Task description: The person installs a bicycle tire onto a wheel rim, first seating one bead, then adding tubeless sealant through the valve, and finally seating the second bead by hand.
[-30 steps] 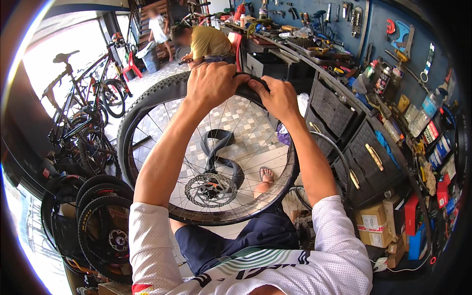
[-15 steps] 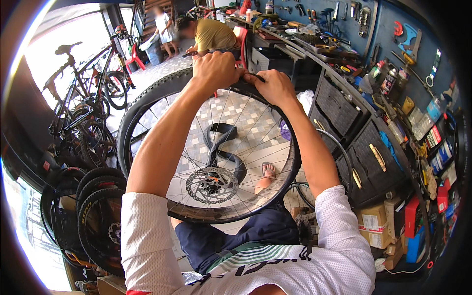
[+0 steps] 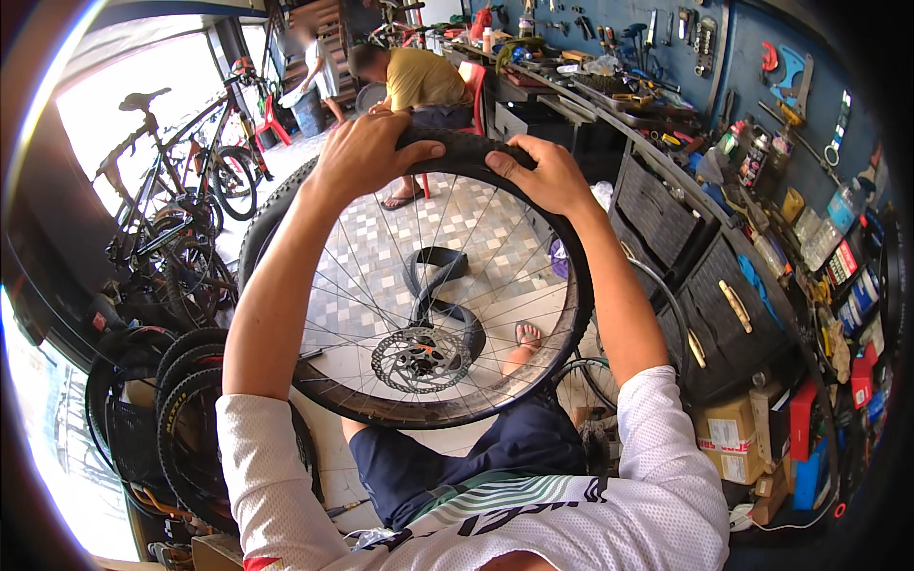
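Plainly, bicycle tire (image 3: 464, 150) under left hand (image 3: 364, 157) and right hand (image 3: 545, 177), both curled around upper stretch, slightly apart.

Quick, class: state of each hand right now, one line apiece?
Left hand: closed over the top of the knobby bicycle tyre.
Right hand: closed over the same tyre, farther right.

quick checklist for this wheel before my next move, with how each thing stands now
1. Left hand on the black knobby rubber tyre: ok
2. Right hand on the tyre: ok
3. Both hands clear of the round perforated metal brake disc: ok
4. Tyre edge seated all around the dark, glossy rim: cannot tell
5. Long black rubber tube off the floor: not ok
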The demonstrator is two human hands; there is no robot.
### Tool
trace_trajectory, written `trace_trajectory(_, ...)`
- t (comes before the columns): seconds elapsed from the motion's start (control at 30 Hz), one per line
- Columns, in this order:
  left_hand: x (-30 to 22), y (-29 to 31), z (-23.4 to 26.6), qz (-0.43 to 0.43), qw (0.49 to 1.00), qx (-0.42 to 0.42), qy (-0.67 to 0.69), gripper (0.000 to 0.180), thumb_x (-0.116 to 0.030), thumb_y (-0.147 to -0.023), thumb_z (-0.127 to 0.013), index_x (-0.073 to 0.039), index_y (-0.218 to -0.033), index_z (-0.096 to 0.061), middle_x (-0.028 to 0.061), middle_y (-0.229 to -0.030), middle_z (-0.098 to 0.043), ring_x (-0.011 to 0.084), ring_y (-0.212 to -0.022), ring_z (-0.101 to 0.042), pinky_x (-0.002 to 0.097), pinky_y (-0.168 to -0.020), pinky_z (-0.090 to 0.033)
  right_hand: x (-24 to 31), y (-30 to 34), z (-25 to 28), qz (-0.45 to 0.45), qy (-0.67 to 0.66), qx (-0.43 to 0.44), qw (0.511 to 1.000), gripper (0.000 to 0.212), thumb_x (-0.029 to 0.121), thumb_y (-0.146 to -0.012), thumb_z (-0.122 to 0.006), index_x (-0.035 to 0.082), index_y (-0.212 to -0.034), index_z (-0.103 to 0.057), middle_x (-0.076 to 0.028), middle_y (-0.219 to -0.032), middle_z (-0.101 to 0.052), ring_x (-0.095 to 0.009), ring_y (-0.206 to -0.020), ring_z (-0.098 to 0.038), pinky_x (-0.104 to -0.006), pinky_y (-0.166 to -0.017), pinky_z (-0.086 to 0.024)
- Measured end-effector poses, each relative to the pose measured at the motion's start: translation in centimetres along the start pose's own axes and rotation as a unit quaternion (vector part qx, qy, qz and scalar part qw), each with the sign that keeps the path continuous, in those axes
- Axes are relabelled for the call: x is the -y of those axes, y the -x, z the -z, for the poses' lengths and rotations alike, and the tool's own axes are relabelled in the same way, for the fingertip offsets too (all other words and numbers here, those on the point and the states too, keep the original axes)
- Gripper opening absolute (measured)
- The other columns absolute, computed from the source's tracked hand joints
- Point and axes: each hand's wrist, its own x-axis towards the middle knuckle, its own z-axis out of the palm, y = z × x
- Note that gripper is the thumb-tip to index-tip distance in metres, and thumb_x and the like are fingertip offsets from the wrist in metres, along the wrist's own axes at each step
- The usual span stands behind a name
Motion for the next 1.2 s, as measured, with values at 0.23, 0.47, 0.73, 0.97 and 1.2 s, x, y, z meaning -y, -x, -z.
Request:
trace_trajectory(0.23, -1.7, 0.8, -1.1, 0.028, 0.998, -0.056, -0.031, 0.053, -0.056, -0.097, -0.062, -0.005, -0.086, -0.07, 0.0183, -0.076, -0.07, 0.0423, -0.077, -0.069, 0.051, -0.072, -0.052, 2.1, -3.5, -0.6, 0.111, 0.009, 0.057, 0.992, 0.064, 0.058, -0.09, -0.072, 0.003, -0.123, -0.07, -0.022, -0.11, -0.074, -0.037, -0.104, -0.072, -0.0415, -0.089, -0.055)
trace_trajectory(0.47, -0.5, 0.8, -1.1, -0.063, 0.996, -0.057, 0.003, 0.053, -0.057, -0.097, -0.062, -0.005, -0.104, -0.069, 0.0215, -0.086, -0.069, 0.0414, -0.083, -0.07, 0.052, -0.073, -0.052, 0.7, -3.0, -2.2, 0.157, 0.018, 0.006, 0.987, 0.049, 0.054, -0.094, -0.068, 0.006, -0.099, -0.073, -0.021, -0.078, -0.071, -0.042, -0.077, -0.07, -0.0488, -0.068, -0.054)
trace_trajectory(0.73, -2.6, 2.0, -2.1, -0.045, 0.995, -0.059, -0.066, 0.049, -0.052, -0.1, -0.059, -0.005, -0.089, -0.069, 0.0131, -0.084, -0.071, 0.0343, -0.077, -0.072, 0.0448, -0.07, -0.058, 1.4, -1.5, -3.0, 0.125, 0.044, -0.068, 0.989, 0.043, 0.051, -0.096, -0.066, 0.009, -0.092, -0.072, -0.018, -0.071, -0.069, -0.04, -0.07, -0.069, -0.0484, -0.06, -0.052)
trace_trajectory(0.97, -3.2, 1.9, -3.5, -0.014, 0.993, -0.101, -0.067, 0.046, -0.048, -0.101, -0.058, -0.006, -0.086, -0.069, 0.0139, -0.081, -0.071, 0.0352, -0.072, -0.073, 0.0471, -0.061, -0.058, 1.7, -0.6, -3.4, 0.087, 0.066, -0.109, 0.988, 0.041, 0.051, -0.096, -0.067, 0.01, -0.093, -0.072, -0.019, -0.072, -0.066, -0.042, -0.067, -0.066, -0.0446, -0.055, -0.047)
trace_trajectory(1.2, -2.6, 0.3, -5.9, 0.097, 0.991, -0.085, -0.02, 0.04, -0.047, -0.099, -0.06, -0.011, -0.093, -0.077, 0.0157, -0.076, -0.072, 0.0393, -0.071, -0.071, 0.0513, -0.065, -0.054, 1.2, -1.6, -5.1, -0.027, 0.089, -0.098, 0.991, 0.046, 0.057, -0.095, -0.065, 0.011, -0.093, -0.074, -0.021, -0.076, -0.069, -0.044, -0.077, -0.068, -0.0501, -0.064, -0.051)
